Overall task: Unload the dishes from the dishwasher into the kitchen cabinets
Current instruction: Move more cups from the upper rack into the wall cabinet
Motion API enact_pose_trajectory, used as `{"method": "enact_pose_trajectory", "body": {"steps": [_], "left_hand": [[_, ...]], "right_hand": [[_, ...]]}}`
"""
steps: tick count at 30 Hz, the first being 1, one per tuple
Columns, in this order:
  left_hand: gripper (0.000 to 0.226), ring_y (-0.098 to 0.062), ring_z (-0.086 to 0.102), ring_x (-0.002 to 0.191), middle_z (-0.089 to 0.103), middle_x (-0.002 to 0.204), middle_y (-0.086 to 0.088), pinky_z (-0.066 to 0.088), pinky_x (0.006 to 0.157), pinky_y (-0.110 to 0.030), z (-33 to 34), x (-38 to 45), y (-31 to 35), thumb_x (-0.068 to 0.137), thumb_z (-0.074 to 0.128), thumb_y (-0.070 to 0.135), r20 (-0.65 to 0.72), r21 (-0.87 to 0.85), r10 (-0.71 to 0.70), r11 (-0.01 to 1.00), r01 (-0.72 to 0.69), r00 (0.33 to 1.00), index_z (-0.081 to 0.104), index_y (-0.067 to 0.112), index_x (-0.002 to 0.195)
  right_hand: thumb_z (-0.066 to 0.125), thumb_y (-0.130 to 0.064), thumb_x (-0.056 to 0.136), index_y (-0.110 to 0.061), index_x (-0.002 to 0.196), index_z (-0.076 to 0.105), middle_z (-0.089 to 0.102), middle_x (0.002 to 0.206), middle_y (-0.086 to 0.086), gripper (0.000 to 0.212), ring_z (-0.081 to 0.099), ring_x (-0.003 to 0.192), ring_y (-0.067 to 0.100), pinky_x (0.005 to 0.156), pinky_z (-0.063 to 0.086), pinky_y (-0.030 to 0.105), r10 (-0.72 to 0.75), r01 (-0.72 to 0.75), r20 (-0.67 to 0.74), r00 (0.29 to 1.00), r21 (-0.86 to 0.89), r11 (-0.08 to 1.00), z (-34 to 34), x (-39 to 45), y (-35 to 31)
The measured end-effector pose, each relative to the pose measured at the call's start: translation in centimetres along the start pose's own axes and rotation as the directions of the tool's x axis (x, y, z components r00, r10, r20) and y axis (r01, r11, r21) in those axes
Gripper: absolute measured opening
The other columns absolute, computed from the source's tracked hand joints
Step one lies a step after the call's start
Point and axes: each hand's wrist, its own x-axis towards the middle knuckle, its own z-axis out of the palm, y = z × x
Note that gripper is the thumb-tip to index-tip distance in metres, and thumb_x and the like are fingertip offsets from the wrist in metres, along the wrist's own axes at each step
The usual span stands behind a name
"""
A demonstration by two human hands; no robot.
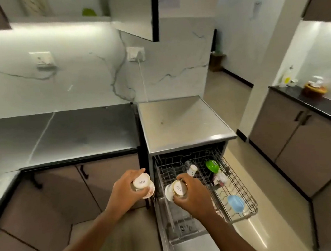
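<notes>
Currently, your left hand grips one upturned cup left of the dishwasher rack; your right hand grips another cup above the rack's near left. Wet glaze may slip; swinging upward could strike the open cabinet door.

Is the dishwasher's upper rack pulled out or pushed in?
Pulled out: the upper rack extends beyond the dishwasher front, with a green item and blue item visible inside.

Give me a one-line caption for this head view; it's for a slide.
Each hand, left and right, holds an upturned cup beside the pulled-out dishwasher rack.
</notes>
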Motion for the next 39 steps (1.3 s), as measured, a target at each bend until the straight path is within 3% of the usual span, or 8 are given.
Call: {"method": "enact_pose_trajectory", "body": {"steps": [8, 10, 13, 18, 21, 24, 31, 39], "left_hand": [[0.059, 0.006, 0.061, 0.102, 0.064, 0.11, 0.029, 0.053, 0.092, -0.033, -10.3, -0.6, -1.1, 0.063, 0.083, 0.043, -0.176, 0.08, -0.001, 0.997, 0.015, 0.984, 0.059, 0.04, 0.117], [0.057, 0.004, 0.061, 0.101, 0.063, 0.11, 0.028, 0.053, 0.091, -0.036, -13.1, -0.2, -2.2, 0.062, 0.078, 0.05, -0.228, 0.101, 0.01, 0.995, 0.014, 0.974, 0.06, 0.04, 0.115], [0.054, 0.003, 0.062, 0.096, 0.063, 0.106, 0.026, 0.054, 0.082, -0.03, -18.1, 0.5, -4.7, 0.062, 0.071, 0.056, -0.312, 0.142, 0.031, 0.99, 0.015, 0.949, 0.061, 0.037, 0.112], [0.052, 0.001, 0.063, 0.092, 0.063, 0.108, 0.025, 0.056, 0.076, -0.033, -25.3, 2.7, -9.0, 0.069, 0.078, 0.052, -0.36, 0.224, 0.083, 0.975, 0.0, 0.929, 0.061, 0.037, 0.116], [0.051, 0.002, 0.063, 0.094, 0.062, 0.111, 0.028, 0.055, 0.081, -0.035, -28.8, 5.7, -10.2, 0.072, 0.083, 0.042, -0.391, 0.206, 0.115, 0.978, -0.035, 0.913, 0.062, 0.04, 0.118], [0.051, 0.004, 0.063, 0.094, 0.062, 0.11, 0.028, 0.056, 0.08, -0.028, -32.1, 9.0, -10.7, 0.071, 0.085, 0.038, -0.398, 0.183, 0.142, 0.98, -0.073, 0.907, 0.065, 0.04, 0.117], [0.051, 0.003, 0.063, 0.095, 0.062, 0.109, 0.026, 0.056, 0.079, -0.025, -38.7, 18.4, -11.5, 0.069, 0.086, 0.036, -0.414, 0.198, 0.217, 0.969, -0.145, 0.884, 0.065, 0.038, 0.115], [0.043, 0.001, 0.061, 0.096, 0.063, 0.112, 0.025, 0.051, 0.078, -0.024, -43.5, 30.9, -11.1, 0.072, 0.082, 0.042, -0.464, 0.244, 0.273, 0.954, -0.174, 0.843, 0.06, 0.05, 0.109]], "right_hand": [[0.065, -0.054, 0.069, -0.04, 0.116, 0.05, 0.058, 0.101, -0.021, 0.051, 0.053, 0.096, 0.002, 0.078, 0.05, 0.025, -0.214, 0.215, -0.021, 0.976, 0.003, 0.977, 0.5, 4.2, -9.7], [0.065, -0.055, 0.07, -0.041, 0.116, 0.049, 0.058, 0.103, -0.023, 0.051, 0.053, 0.098, 0.0, 0.078, 0.05, 0.022, -0.237, 0.237, -0.035, 0.971, 0.0, 0.972, 1.3, 5.8, -12.0], [0.065, -0.057, 0.07, -0.041, 0.114, 0.049, 0.059, 0.103, -0.022, 0.049, 0.054, 0.098, 0.002, 0.076, 0.049, 0.019, -0.266, 0.267, -0.061, 0.962, 0.01, 0.964, 3.3, 8.6, -15.7], [0.067, -0.061, 0.072, -0.041, 0.109, 0.051, 0.059, 0.098, -0.021, 0.045, 0.056, 0.093, 0.001, 0.072, 0.051, 0.019, -0.248, 0.26, -0.123, 0.961, 0.092, 0.961, 7.3, 13.9, -22.1], [0.065, -0.061, 0.074, -0.041, 0.109, 0.052, 0.06, 0.098, -0.02, 0.043, 0.057, 0.092, 0.0, 0.072, 0.05, 0.018, -0.255, 0.279, -0.176, 0.951, 0.124, 0.952, 9.3, 17.7, -26.2], [0.067, -0.061, 0.073, -0.038, 0.108, 0.056, 0.061, 0.096, -0.021, 0.042, 0.057, 0.091, 0.001, 0.072, 0.051, 0.019, -0.286, 0.317, -0.212, 0.934, 0.13, 0.939, 10.4, 21.5, -29.4], [0.071, -0.054, 0.076, -0.04, 0.109, 0.064, 0.063, 0.099, -0.021, 0.037, 0.06, 0.091, 0.001, 0.077, 0.051, 0.02, -0.294, 0.369, -0.356, 0.887, 0.164, 0.915, 10.1, 30.7, -33.8], [0.067, -0.064, 0.074, -0.044, 0.106, 0.062, 0.065, 0.099, -0.02, 0.038, 0.064, 0.092, 0.003, 0.08, 0.056, 0.03, -0.327, 0.458, -0.488, 0.809, 0.176, 0.871, 8.3, 44.4, -36.2]]}}
